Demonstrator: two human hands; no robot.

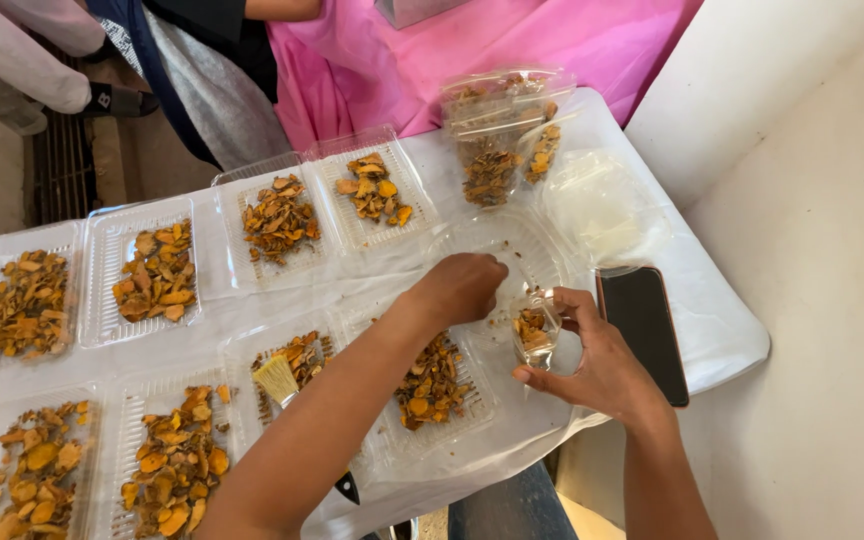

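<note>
My right hand [592, 355] holds a small clear plastic pouch [535, 332] open at its mouth; a few orange-brown dried slices lie inside. My left hand [462, 285] reaches across, fingers bunched over an almost bare clear tray [532, 245], just left of the pouch. Whether it pinches slices is hidden. A tray of dried slices [432, 385] lies under my left forearm.
Several clear trays of orange dried slices [157, 270] cover the white table. A small brush [277, 378] rests on one. Filled pouches [497, 125] are stacked at the back, spare bags [602, 205] beside them. A dark phone [644, 330] lies at right. Another person stands behind.
</note>
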